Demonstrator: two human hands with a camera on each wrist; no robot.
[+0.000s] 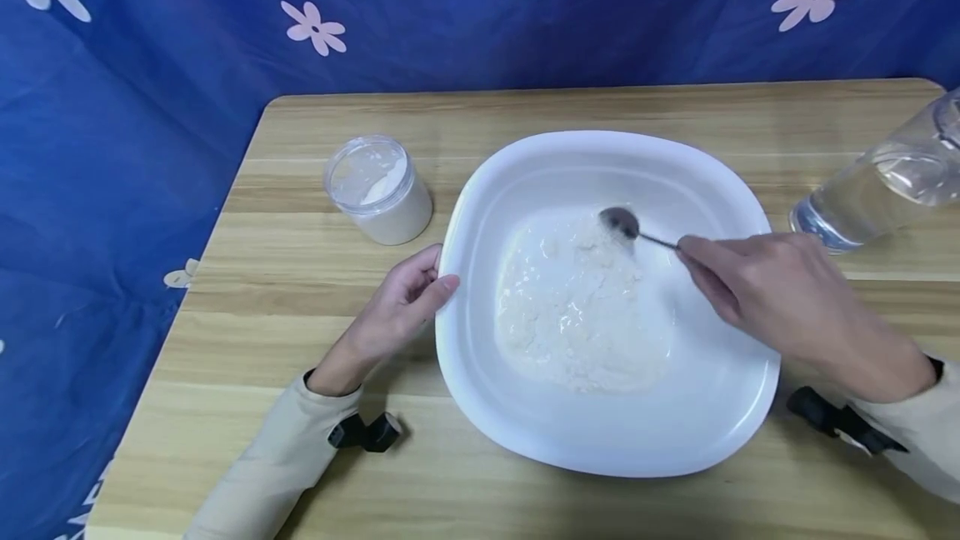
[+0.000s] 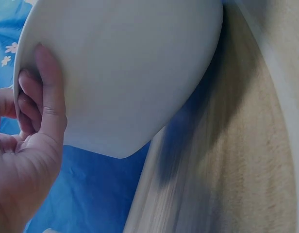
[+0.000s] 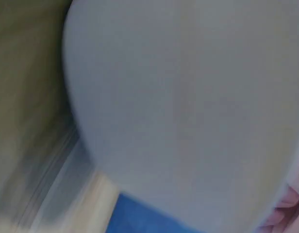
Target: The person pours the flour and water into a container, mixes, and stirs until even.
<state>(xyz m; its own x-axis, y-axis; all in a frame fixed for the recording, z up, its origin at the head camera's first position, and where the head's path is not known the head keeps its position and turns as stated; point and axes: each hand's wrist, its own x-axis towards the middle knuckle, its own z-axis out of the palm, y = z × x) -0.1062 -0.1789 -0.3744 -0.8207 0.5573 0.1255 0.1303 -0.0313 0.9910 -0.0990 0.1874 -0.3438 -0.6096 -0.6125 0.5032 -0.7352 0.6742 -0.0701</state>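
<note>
A white plastic basin (image 1: pixel 480 407) stands on the wooden table, with a wet, lumpy white mixture (image 1: pixel 577 323) spread over its bottom. My left hand (image 1: pixel 397 307) grips the basin's left rim, thumb on top and fingers against the outer wall, as the left wrist view (image 2: pixel 38 121) also shows. Over the basin's right side, my right hand (image 1: pixel 787 298) holds a metal spoon (image 1: pixel 621 222) by its handle. The spoon's bowl is at the upper edge of the mixture; whether it touches cannot be told. In the right wrist view the basin's outer wall (image 3: pixel 178 107) hides most of that hand.
An uncovered clear jar (image 1: pixel 390 207) of white powder stands left of the basin. A clear vessel of water (image 1: pixel 870 190) stands at the right, near my right hand. A blue cloth with white flowers (image 1: pixel 525 15) hangs behind the table (image 1: pixel 300 273).
</note>
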